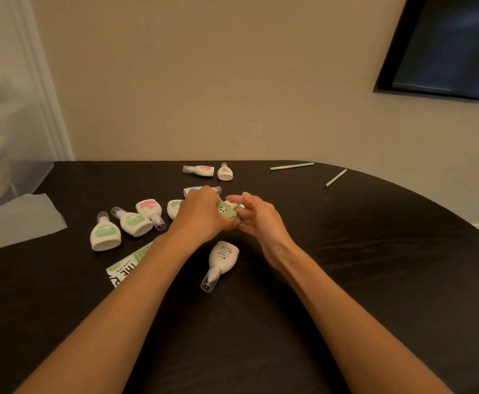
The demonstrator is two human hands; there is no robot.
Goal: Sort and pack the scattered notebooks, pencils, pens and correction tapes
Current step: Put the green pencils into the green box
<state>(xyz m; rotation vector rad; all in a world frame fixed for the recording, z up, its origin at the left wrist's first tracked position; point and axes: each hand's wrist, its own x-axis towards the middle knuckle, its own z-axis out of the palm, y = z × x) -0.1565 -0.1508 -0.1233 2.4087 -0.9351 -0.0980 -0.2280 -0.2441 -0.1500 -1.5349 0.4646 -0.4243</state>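
head view, both hands meeting over the middle of the dark, wood-grained oval worktop. the left hand has its fingers curled closed around a small green correction tape with a panda face on its shell, held just above the surface. the right hand sits just beside it with fingers spread and loosely open, their tips near or touching the tape; whether they also pinch something small and white behind it cannot be told.

the step in hand appears to be gathering the correction tapes into one group. it is done well if the left hand keeps a firm side grip on the shell while the right steadies the capped end, so the tape neither twists nor drops onto its neighbours.

the held tape's long axis runs roughly from upper left to lower right, its nose apparently toward the right hand, though the tip is hidden.

the others lie flat and scattered: a white bottle-shaped correction tape with a clear cap, printed side up, lies nearest the person, cap pointing down-left. three white tapes with green or pink labels lie to the left, two with caps pointing away and one toward the person. two more white tapes rest at the far edge. two pale green pencils lie well apart to the far right. a green-and-white printed notebook shows partly under the left forearm.
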